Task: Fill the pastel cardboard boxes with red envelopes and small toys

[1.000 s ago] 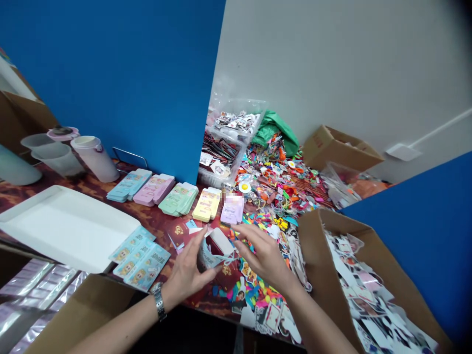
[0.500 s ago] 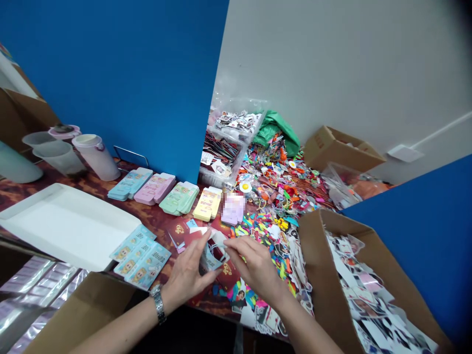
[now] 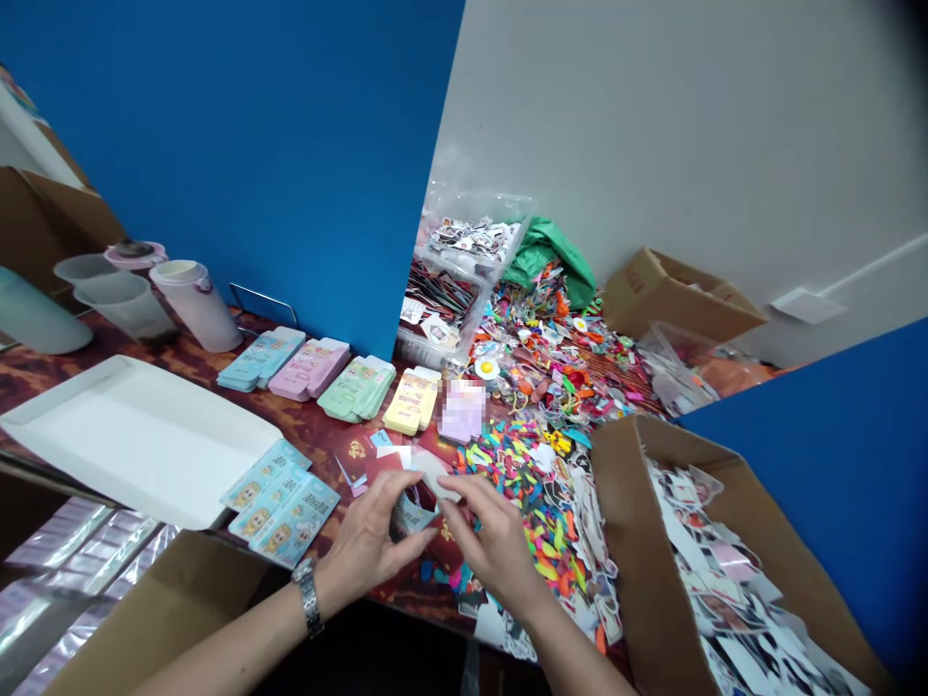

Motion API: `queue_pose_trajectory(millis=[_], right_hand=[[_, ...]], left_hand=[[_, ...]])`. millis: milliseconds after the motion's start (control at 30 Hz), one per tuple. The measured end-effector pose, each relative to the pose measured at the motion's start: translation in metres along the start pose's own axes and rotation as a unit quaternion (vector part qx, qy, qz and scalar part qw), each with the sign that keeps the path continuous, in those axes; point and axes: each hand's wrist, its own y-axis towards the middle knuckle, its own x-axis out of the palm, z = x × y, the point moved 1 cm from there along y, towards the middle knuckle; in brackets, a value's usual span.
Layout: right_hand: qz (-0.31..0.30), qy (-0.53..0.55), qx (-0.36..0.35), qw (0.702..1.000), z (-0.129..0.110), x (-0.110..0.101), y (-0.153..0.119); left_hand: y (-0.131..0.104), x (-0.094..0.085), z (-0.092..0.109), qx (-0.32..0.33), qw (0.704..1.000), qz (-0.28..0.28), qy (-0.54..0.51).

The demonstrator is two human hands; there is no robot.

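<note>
A small light-blue box [image 3: 415,514] with its top open is in my left hand [image 3: 369,536], thumb and fingers wrapped round its sides. My right hand [image 3: 489,532] pinches the raised white flap [image 3: 429,469] at the box's top edge. Red packets [image 3: 357,452] lie just behind the box. To the left, several light-blue boxes [image 3: 284,507] lie side by side by a white tray [image 3: 145,435]. Behind them stand stacks of flat boxes in blue [image 3: 261,360], pink [image 3: 309,368], green [image 3: 357,389], yellow [image 3: 411,400] and purple [image 3: 462,411].
Small colourful pieces [image 3: 551,522] cover the table right of my hands. An open carton [image 3: 616,541] of cutouts stands at the right. Clear bins [image 3: 471,329] and a green bag [image 3: 555,253] are behind. Cups [image 3: 199,309] stand at the back left.
The white flap at the box's opening now stands higher between my hands, and my right fingers have shifted slightly to it. The view has moved a little.
</note>
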Motion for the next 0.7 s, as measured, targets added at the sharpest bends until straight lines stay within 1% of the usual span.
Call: queue_pose_trajectory(millis=[67,100,167,267,333,400,533,600,700], right_hand=[[0.024,0.033,0.053,0.998,-0.001,0.008,-0.003],[0.034,0.041,0.066,0.996,-0.002,0.011,-0.004],[0.041,0.046,0.054,0.997,-0.006,0.014,-0.005],[0.015,0.062,0.020,0.998,-0.010,0.013,-0.003],[-0.005,0.083,0.028,0.996,-0.011,0.012,-0.001],[-0.010,0.093,0.054,0.994,-0.011,0.011,0.002],[0.016,0.071,0.094,0.993,-0.014,0.013,0.005],[0.028,0.052,0.085,0.995,-0.017,0.016,0.004],[0.054,0.022,0.049,0.997,-0.019,0.025,-0.005]], left_hand=[[0.000,0.000,0.002,0.020,1.000,-0.002,0.006],[0.000,-0.001,0.004,0.026,1.000,-0.002,0.011],[0.001,-0.002,0.006,0.027,0.999,0.002,0.027],[0.001,-0.004,0.007,0.006,0.999,-0.004,0.048],[-0.001,-0.004,0.008,-0.010,0.998,-0.014,0.054],[-0.002,-0.003,0.008,-0.023,0.997,-0.022,0.066],[-0.002,0.001,0.010,-0.031,0.991,-0.033,0.124],[-0.001,0.001,0.011,-0.026,0.987,-0.038,0.154],[0.000,0.000,0.010,-0.028,0.981,-0.052,0.183]])
